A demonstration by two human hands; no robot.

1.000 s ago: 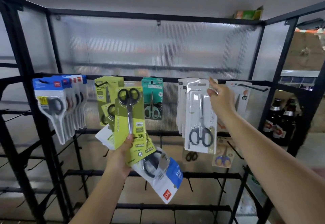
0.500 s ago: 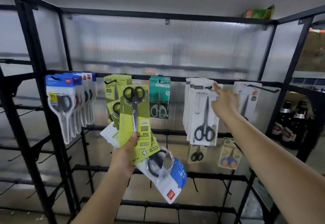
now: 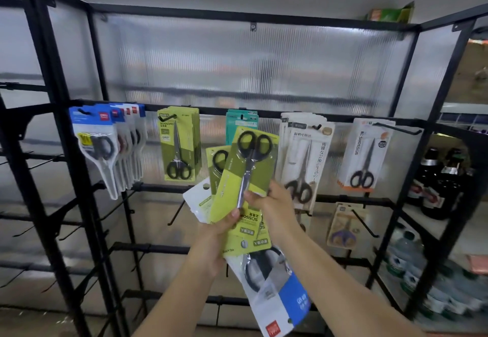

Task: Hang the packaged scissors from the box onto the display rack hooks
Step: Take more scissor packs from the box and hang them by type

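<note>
A black display rack (image 3: 66, 167) is standing ahead, its ribbed translucent back panel (image 3: 253, 72) filling the far side and its black posts closing in the left and right edges. Along the top rail, packaged scissors are hanging in separate groups: blue-topped packs (image 3: 105, 141) at the left, green packs (image 3: 178, 143) next, teal packs (image 3: 241, 121) partly hidden behind the held cards, white packs (image 3: 303, 157) to the right of centre, and a single white pack (image 3: 365, 151) at the far right. The long hook (image 3: 398, 128) over that last pack is jutting out with open length in front of the card. Lower rails are carrying bare hooks on the left side, leaving free room there, while a small pack with purple-handled scissors (image 3: 346, 227) is hanging low on the right. In the middle, near the camera, the left hand (image 3: 211, 241) is gripping a fan of packs, with a blue-and-clear pack (image 3: 274, 291) drooping below it. The right hand (image 3: 272, 204) is pinching the front green scissors card (image 3: 248, 178), which is leaning up and to the right, upside down. Dark bottles (image 3: 435, 186) are sitting on shelving beyond the right post.
</note>
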